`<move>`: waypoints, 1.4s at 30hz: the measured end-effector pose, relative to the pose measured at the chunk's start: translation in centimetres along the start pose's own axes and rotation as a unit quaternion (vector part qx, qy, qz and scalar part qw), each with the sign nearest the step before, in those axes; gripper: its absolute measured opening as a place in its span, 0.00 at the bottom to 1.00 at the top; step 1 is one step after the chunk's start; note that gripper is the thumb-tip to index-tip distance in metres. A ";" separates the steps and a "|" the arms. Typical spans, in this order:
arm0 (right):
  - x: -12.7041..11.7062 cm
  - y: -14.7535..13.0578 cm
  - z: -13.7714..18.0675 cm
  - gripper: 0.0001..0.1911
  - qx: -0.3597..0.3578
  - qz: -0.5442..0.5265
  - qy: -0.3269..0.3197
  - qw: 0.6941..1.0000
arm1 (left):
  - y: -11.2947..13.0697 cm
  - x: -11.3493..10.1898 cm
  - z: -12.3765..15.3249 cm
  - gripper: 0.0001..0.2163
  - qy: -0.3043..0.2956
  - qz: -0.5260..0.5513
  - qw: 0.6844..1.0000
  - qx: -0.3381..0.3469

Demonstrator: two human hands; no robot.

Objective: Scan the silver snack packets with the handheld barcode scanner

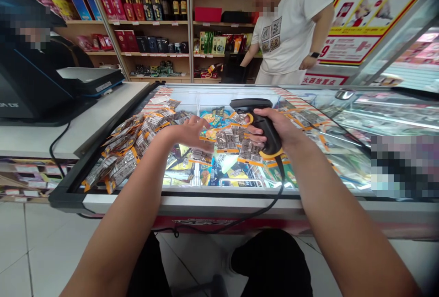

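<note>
My right hand (281,125) is wrapped round the grip of a black and yellow barcode scanner (270,136), held above the freezer's glass top. A black cable runs down from its handle and over the freezer's front edge. My left hand (190,132) hovers to the left of it, slightly blurred, fingers stretched out and apart, with nothing visible in them. Small snack packets (227,141) with orange edges and barcodes lie below both hands. A larger heap of the same packets (120,169) covers the glass at the left. Bagged goods (236,171) show through the glass.
The chest freezer (219,202) spans the view before my knees. At left, a dark counter machine (30,82) stands on a white counter (99,109). Someone in a white T-shirt (291,27) stands behind the freezer, before stocked shelves (151,22). Another person is partly visible at far left.
</note>
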State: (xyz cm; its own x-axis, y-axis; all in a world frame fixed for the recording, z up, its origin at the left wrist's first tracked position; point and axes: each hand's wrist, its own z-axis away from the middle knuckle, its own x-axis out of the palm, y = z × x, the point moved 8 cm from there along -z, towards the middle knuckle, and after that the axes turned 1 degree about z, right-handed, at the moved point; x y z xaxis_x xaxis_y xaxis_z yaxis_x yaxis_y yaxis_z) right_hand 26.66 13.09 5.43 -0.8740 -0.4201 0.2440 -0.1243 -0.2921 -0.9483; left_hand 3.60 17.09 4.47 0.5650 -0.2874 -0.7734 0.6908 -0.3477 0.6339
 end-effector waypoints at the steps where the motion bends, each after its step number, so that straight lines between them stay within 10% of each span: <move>1: 0.1 0.0 0.0 0.16 -0.001 0.001 -0.001 1.000 | 0.1 0.2 0.4 0.47 -0.028 -0.020 0.999 0.005; 7: 0.3 -0.4 0.2 0.16 -0.017 -0.003 0.000 1.000 | 0.9 3.9 0.7 0.63 -0.136 -0.112 0.984 -0.037; 18: 0.4 -0.4 0.7 0.13 -0.010 -0.004 0.035 0.999 | 5.6 9.5 -2.8 0.55 0.010 -0.184 0.981 0.057; 24: -0.2 -0.5 0.6 0.13 -0.019 0.004 0.048 0.999 | 2.6 4.5 -3.0 0.58 0.112 -0.134 0.983 -0.054; 31: -1.1 0.4 -0.4 0.14 -0.006 0.022 0.030 0.999 | -6.1 -2.5 -0.8 0.45 0.147 -0.309 0.887 -0.311; 38: -1.1 0.3 -0.2 0.12 0.000 0.019 0.043 0.999 | -6.5 -1.7 -1.2 0.43 0.142 -0.313 0.890 -0.299; 42: -0.5 0.1 0.0 0.11 -0.010 0.024 0.032 0.999 | -2.8 -2.5 -1.5 0.28 0.257 -0.247 0.922 -0.153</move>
State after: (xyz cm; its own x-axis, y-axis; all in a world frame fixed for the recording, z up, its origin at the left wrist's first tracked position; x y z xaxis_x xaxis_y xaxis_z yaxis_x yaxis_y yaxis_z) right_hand 27.06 13.21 5.21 -0.9071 -0.3775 0.1862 -0.0908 -0.2565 -0.9623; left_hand 0.92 20.14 4.65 0.2321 0.3274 -0.9159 0.9715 -0.0323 0.2347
